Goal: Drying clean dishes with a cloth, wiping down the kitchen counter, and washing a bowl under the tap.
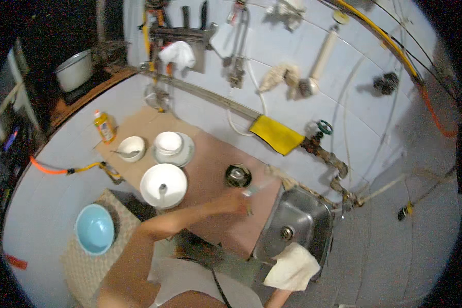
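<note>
My left hand (233, 202), blurred, reaches over the pinkish-brown counter, below a small dark round dish (238, 176). A pale, translucent thing (260, 187) shows at its fingers, too blurred to identify. White cloth (292, 267) covers most of my right hand (279, 297) at the near edge of the stainless-steel sink (306, 219). Left of my left hand stands a large white bowl (148, 184) with a spoon (163, 188) in it. Behind it, a white bowl (168, 142) rests on a plate (188, 152), beside a smaller bowl (132, 142) holding another spoon (129, 154).
A light-blue basin (95, 229) stands on a patterned surface at left. A yellow bottle (105, 128) is at the counter's far left. Yellow cloth (278, 134) hangs on the wall rail, beside a green-handled valve (325, 127) and pipe. Knives and tools hang above; a pot (75, 73) sits on the ledge.
</note>
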A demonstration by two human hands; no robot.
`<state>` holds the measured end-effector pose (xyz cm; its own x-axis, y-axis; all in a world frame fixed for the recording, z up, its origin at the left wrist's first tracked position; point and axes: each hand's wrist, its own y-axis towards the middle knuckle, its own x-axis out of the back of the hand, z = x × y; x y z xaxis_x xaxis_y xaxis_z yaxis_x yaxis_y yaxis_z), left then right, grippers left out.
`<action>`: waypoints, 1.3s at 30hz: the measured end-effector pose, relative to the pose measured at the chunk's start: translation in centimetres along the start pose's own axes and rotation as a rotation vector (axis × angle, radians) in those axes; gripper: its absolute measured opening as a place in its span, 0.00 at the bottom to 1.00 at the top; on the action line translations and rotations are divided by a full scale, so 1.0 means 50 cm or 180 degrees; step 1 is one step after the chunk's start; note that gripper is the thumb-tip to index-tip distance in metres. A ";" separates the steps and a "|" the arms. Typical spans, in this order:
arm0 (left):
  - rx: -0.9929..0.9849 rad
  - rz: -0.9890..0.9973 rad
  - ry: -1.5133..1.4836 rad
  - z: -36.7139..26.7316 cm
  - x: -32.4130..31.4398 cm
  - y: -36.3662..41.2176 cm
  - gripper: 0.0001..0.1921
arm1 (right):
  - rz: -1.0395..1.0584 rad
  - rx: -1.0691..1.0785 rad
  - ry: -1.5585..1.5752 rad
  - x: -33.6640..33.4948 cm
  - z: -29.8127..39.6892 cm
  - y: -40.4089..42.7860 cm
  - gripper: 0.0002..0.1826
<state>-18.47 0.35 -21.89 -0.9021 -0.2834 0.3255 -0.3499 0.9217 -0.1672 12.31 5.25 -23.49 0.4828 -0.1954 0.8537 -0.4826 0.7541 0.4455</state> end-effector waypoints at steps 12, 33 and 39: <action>-0.1786 -0.0060 0.0508 -0.105 -0.356 -0.053 0.12 | -0.0256 -0.1738 0.5922 -0.129 0.013 0.054 0.26; -0.1364 0.0829 0.1059 -0.084 -0.029 -0.246 0.14 | -0.0123 0.0429 0.2737 -0.097 0.217 0.273 0.26; -0.2983 -0.1249 0.0954 -0.078 -0.010 -0.226 0.13 | 0.0559 0.0913 0.2493 -0.174 0.282 0.199 0.26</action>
<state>-13.07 -8.87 -16.53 -0.6241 -0.6466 0.4387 -0.1532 0.6518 0.7427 -6.97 5.61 -22.69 0.6988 0.4794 0.5309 -0.7132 0.5243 0.4653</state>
